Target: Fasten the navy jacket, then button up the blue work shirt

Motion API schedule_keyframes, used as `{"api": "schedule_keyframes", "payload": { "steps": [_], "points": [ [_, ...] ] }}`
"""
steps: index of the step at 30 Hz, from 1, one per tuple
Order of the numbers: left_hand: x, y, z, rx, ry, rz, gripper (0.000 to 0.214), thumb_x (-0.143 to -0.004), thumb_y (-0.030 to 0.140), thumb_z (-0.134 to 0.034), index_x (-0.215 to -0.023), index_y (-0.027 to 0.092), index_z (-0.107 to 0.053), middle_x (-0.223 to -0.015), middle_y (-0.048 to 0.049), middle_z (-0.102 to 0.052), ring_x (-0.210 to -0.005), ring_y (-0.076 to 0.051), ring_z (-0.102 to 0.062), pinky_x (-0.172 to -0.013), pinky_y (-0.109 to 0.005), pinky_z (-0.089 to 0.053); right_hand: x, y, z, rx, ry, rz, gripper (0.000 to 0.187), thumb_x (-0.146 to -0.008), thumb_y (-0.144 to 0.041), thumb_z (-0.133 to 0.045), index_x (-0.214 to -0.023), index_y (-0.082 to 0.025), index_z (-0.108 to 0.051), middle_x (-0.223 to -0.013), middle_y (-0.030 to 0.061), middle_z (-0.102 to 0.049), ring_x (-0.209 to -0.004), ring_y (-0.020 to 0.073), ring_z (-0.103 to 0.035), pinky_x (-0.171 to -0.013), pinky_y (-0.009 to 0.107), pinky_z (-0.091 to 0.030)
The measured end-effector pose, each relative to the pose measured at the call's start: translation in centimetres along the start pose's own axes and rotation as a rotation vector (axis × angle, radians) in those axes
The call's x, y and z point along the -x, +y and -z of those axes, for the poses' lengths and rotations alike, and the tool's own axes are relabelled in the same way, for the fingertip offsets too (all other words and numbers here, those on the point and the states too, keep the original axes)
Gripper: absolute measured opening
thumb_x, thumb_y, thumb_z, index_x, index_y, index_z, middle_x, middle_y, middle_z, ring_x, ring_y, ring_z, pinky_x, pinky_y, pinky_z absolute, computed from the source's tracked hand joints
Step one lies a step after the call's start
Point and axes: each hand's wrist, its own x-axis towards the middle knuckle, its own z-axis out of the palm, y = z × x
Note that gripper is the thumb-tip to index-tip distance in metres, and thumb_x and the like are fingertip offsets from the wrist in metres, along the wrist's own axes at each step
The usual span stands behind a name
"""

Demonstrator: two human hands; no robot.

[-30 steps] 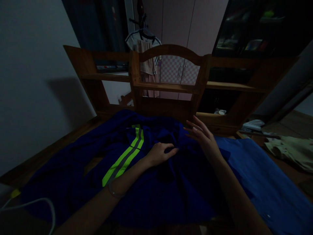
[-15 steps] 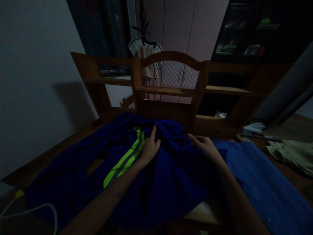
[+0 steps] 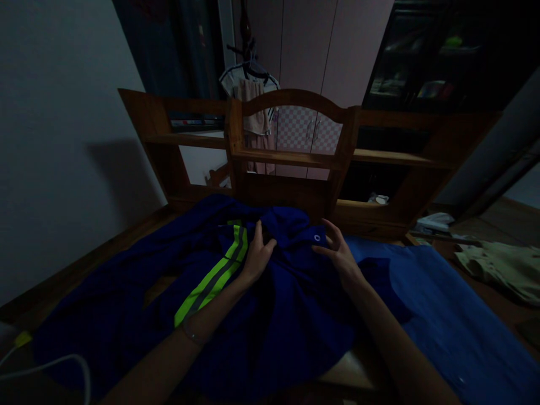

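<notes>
Garment point(image 3: 274, 337), dark blue, lies spread on the near side of the wooden headboard point(image 3: 287, 188). Change noted: right hand point(image 3: 341, 259) has moved left, and a pale ring point(image 3: 317, 238) now shows beside its parted thumb and fingers. Left hand point(image 3: 258, 257) remains on cloth near the reflective strip point(image 3: 211, 281). Whether either grips fabric cannot be told. Handling appears centred on the ringed edge.

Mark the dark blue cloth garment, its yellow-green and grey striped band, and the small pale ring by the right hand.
Dark blue cloth garment point(image 3: 291, 315): head view, near central part.
Yellow-green and grey striped band point(image 3: 213, 281): head view, midway along.
Small pale ring point(image 3: 317, 238): head view, its centre.
</notes>
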Motion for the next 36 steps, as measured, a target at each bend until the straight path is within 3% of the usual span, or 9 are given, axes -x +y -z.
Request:
{"api": "schedule_keyframes", "payload": {
  "steps": [8,10,13,16,18,21,28,32,36],
  "points": [
    [0.0,1.2,-0.4,0.212,0.054,0.174,0.041,-0.076,0.024,-0.060,-0.109,0.022,-0.035,-0.101,-0.0047,-0.062,-0.091,-0.017,-0.063,-0.080,-0.032,-0.050,-0.2,0.0,0.6,0.180,0.104,0.181,0.068,-0.073,-0.026,-0.063,-0.135,-0.031,-0.035,-0.127,0.0052,-0.054,-0.113,0.0235,-0.054,-0.090,0.039,-0.048],
    [-0.1,1.0,-0.4,0.224,0.065,0.183,0.036,-0.076,0.024,-0.059,-0.102,0.022,-0.034,-0.095,-0.0022,-0.061,-0.086,-0.015,-0.063,-0.076,-0.029,-0.050,-0.1,0.2,0.7,0.356,0.233,0.262,0.069,-0.076,-0.025,-0.060,-0.138,-0.028,-0.030,-0.122,0.0084,-0.056,-0.109,0.0245,-0.055,-0.089,0.043,-0.048],
    [0.0,1.2,-0.3,0.254,0.049,0.190,0.033,-0.075,0.024,-0.060,-0.096,0.023,-0.034,-0.089,0.0004,-0.059,-0.082,-0.014,-0.062,-0.074,-0.028,-0.049,0.7,-0.2,-0.1,0.749,0.394,0.525,0.060,-0.080,-0.021,-0.055,-0.137,-0.025,-0.036,-0.128,0.0111,-0.049,-0.117,0.0261,-0.047,-0.098,0.047,-0.039],
    [0.1,1.9,-0.4,0.342,0.013,0.199,0.035,-0.075,0.025,-0.063,-0.097,0.022,-0.036,-0.093,-0.0009,-0.061,-0.088,-0.016,-0.062,-0.080,-0.029,-0.049,1.8,-0.9,-1.9,1.006,0.256,0.767,0.049,-0.084,-0.017,-0.052,-0.131,-0.025,-0.045,-0.131,0.0088,-0.046,-0.122,0.0250,-0.042,-0.103,0.046,-0.035],
    [0.1,2.4,-0.5,0.442,-0.029,0.193,0.041,-0.074,0.025,-0.066,-0.102,0.022,-0.036,-0.100,-0.0031,-0.062,-0.095,-0.017,-0.062,-0.086,-0.031,-0.047,2.2,-0.8,-3.0,1.091,0.121,0.833,0.044,-0.085,-0.018,-0.053,-0.129,-0.024,-0.048,-0.130,0.0082,-0.049,-0.120,0.0245,-0.044,-0.102,0.044,-0.037],
    [0.1,2.7,-0.6,0.578,-0.105,0.202,0.052,-0.070,0.023,-0.070,-0.109,0.022,-0.035,-0.105,-0.0053,-0.062,-0.096,-0.017,-0.062,-0.089,-0.034,-0.047,2.3,0.0,-3.8,1.175,0.047,0.808,0.038,-0.086,-0.022,-0.055,-0.124,-0.022,-0.052,-0.123,0.0089,-0.054,-0.115,0.0248,-0.049,-0.098,0.043,-0.040],
    [0.2,2.6,-1.0,0.585,-0.211,0.204,0.052,-0.070,0.024,-0.072,-0.110,0.021,-0.039,-0.102,-0.0048,-0.063,-0.089,-0.016,-0.064,-0.083,-0.031,-0.050,1.7,1.1,-2.6,1.061,0.120,0.725,0.020,-0.088,-0.022,-0.054,-0.107,-0.021,-0.059,-0.102,0.0060,-0.062,-0.095,0.0189,-0.058,-0.085,0.033,-0.047],
    [0.5,2.9,-1.0,0.349,-0.084,0.051,0.048,-0.073,0.024,-0.070,-0.112,0.022,-0.041,-0.103,-0.0047,-0.060,-0.091,-0.016,-0.062,-0.083,-0.033,-0.052,1.7,1.2,-2.4,1.073,0.100,0.742,0.016,-0.089,-0.019,-0.051,-0.102,-0.021,-0.061,-0.098,0.0051,-0.063,-0.091,0.0182,-0.058,-0.083,0.032,-0.046],
    [0.7,3.7,-0.2,-0.072,0.072,-0.242,0.044,-0.074,0.022,-0.069,-0.114,0.024,-0.051,-0.115,-0.0071,-0.050,-0.104,-0.019,-0.055,-0.089,-0.037,-0.049,1.6,1.2,-2.5,1.075,0.077,0.736,0.015,-0.090,-0.018,-0.049,-0.101,-0.019,-0.059,-0.095,0.0058,-0.062,-0.089,0.0184,-0.057,-0.081,0.032,-0.045]
  ]
}}
